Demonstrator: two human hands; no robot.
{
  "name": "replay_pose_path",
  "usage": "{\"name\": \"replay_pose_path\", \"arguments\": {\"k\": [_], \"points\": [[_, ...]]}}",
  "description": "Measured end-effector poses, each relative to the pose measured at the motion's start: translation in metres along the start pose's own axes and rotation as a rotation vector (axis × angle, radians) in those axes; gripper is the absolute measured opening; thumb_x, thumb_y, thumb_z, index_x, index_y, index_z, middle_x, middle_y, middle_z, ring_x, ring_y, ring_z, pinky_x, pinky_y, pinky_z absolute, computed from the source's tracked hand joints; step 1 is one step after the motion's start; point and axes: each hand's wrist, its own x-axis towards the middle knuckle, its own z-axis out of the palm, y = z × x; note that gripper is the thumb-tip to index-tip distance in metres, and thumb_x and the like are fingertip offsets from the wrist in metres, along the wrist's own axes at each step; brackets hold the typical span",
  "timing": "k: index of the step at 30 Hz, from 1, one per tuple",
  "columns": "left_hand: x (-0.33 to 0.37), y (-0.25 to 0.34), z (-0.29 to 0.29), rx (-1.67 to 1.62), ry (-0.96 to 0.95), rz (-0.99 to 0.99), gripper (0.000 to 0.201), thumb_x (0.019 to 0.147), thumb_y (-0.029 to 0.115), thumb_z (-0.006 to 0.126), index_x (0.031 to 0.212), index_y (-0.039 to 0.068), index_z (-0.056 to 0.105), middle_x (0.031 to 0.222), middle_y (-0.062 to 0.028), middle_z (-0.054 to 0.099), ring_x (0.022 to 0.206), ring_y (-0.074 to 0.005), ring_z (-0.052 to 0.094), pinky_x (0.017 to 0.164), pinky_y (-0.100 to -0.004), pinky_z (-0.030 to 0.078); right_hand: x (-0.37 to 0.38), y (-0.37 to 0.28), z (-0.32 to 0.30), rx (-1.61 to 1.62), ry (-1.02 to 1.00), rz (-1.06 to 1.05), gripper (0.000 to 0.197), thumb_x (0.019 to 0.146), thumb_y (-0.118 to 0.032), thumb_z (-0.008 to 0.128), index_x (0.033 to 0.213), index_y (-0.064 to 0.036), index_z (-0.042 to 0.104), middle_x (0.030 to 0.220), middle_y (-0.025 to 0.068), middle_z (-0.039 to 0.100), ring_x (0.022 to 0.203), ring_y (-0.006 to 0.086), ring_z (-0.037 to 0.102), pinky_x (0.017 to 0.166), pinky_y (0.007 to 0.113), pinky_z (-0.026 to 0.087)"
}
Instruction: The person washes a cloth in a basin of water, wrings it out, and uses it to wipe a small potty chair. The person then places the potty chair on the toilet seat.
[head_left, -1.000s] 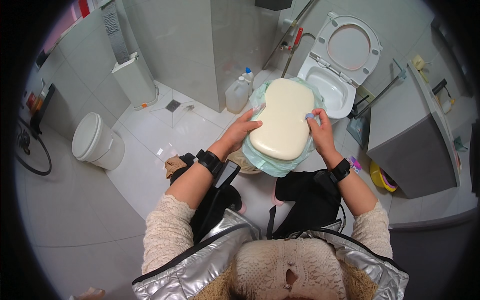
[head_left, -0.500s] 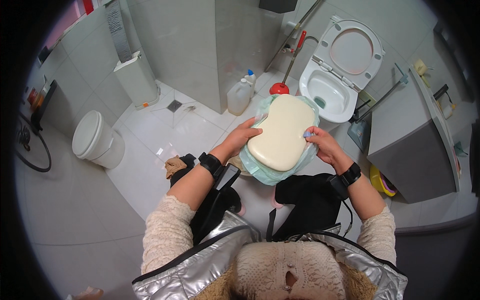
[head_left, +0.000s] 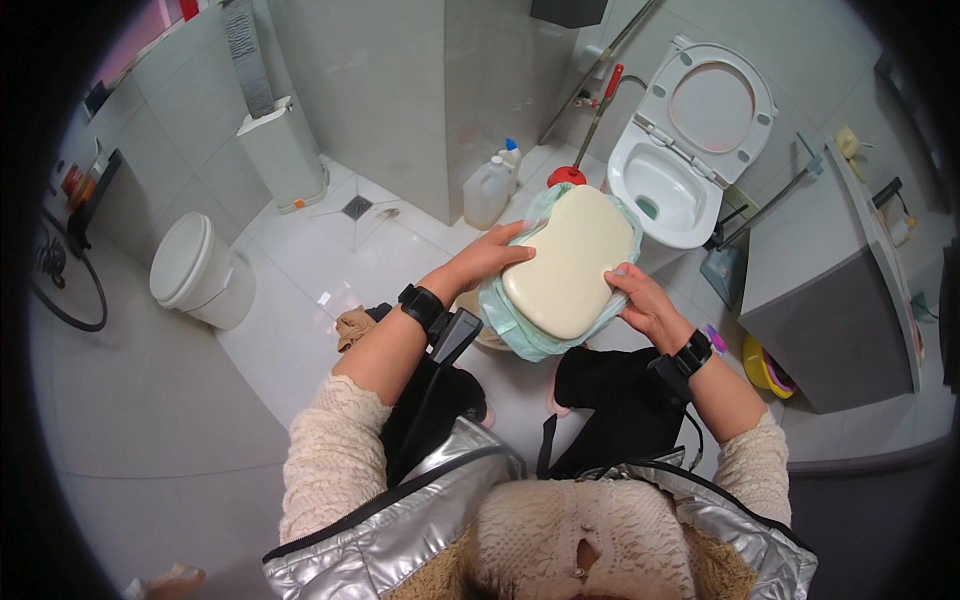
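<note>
In front of me is a smooth cream bin lid [head_left: 570, 262], rounded and slightly waisted. A pale green plastic bag [head_left: 535, 340] sticks out all around its rim. My left hand [head_left: 485, 258] is closed on the lid's left edge, its thumb on top and its fingers over the bag. At the right edge my right hand [head_left: 648, 305] pinches the rim, thumb on the lid and the other fingers partly hidden by bag and lid. Beneath the bag a bit of beige bin wall [head_left: 490, 338] shows; the rest is covered.
Beyond the lid stand a toilet [head_left: 665, 190] with raised cover, a red plunger [head_left: 567, 176] and a plastic jug [head_left: 486, 195]. A white bucket [head_left: 200, 270] is at left, near brown cloth [head_left: 353, 328]. A grey cabinet [head_left: 830, 310] and yellow basin [head_left: 762, 366] are at right.
My right fingers have shifted along the rim, and the bluish bit at their tips no longer shows. My left hand has slid slightly up and right. The whole view has shifted a little.
</note>
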Motion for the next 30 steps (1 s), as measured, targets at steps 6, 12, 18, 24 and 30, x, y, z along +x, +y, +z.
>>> {"name": "replay_pose_path", "arguments": {"k": [6, 12, 18, 24, 30], "points": [[0.005, 0.004, 0.005, 0.616, 0.258, 0.184, 0.053, 0.077, 0.023, 0.06, 0.127, 0.005, 0.048, 0.119, -0.0135, 0.037, 0.115, -0.0268, 0.041, 0.097, -0.0341, 0.036, 0.005, 0.005, 0.002, 0.101, 0.056, -0.082, 0.01, 0.084, -0.002, 0.056, 0.085, -0.0047, 0.046, 0.091, 0.0075, 0.055, 0.085, 0.0178, 0.057, 0.08, 0.035, 0.052], [0.009, 0.005, 0.012, 0.593, 0.269, 0.198, 0.053, 0.077, 0.022, 0.06, 0.124, 0.001, 0.049, 0.11, -0.0134, 0.045, 0.106, -0.0274, 0.047, 0.092, -0.0322, 0.038, 0.01, 0.014, -0.005, 0.164, 0.077, -0.111, 0.013, 0.083, 0.0, 0.056, 0.078, -0.0055, 0.046, 0.087, 0.007, 0.055, 0.081, 0.0173, 0.056, 0.079, 0.034, 0.052], [0.017, -0.011, 0.014, 0.388, 0.352, 0.228, 0.043, 0.076, 0.012, 0.058, 0.117, 0.0, 0.053, 0.106, -0.0108, 0.047, 0.1, -0.0235, 0.05, 0.088, -0.0302, 0.04, 0.024, 0.025, -0.009, 0.178, 0.094, -0.108, 0.014, 0.082, 0.0, 0.057, 0.076, -0.0062, 0.046, 0.084, 0.0061, 0.055, 0.079, 0.0169, 0.055, 0.079, 0.034, 0.051], [0.014, -0.026, 0.016, 0.406, 0.32, 0.312, 0.034, 0.071, -0.005, 0.056, 0.104, 0.001, 0.062, 0.112, -0.0063, 0.04, 0.094, -0.0184, 0.05, 0.084, -0.0289, 0.042, 0.027, 0.025, -0.006, 0.035, 0.146, -0.17, 0.02, 0.079, 0.002, 0.061, 0.081, -0.0089, 0.044, 0.087, 0.0057, 0.056, 0.084, 0.0182, 0.057, 0.079, 0.033, 0.05], [0.018, -0.024, 0.025, 0.361, 0.326, 0.366, 0.042, 0.068, -0.013, 0.048, 0.101, 0.006, 0.065, 0.123, -0.0063, 0.033, 0.102, -0.0226, 0.049, 0.089, -0.0309, 0.04, 0.032, 0.014, 0.004, 0.062, 0.206, -0.22, 0.021, 0.08, 0.002, 0.06, 0.083, -0.008, 0.043, 0.088, 0.0068, 0.054, 0.086, 0.0196, 0.056, 0.08, 0.034, 0.05]]}}
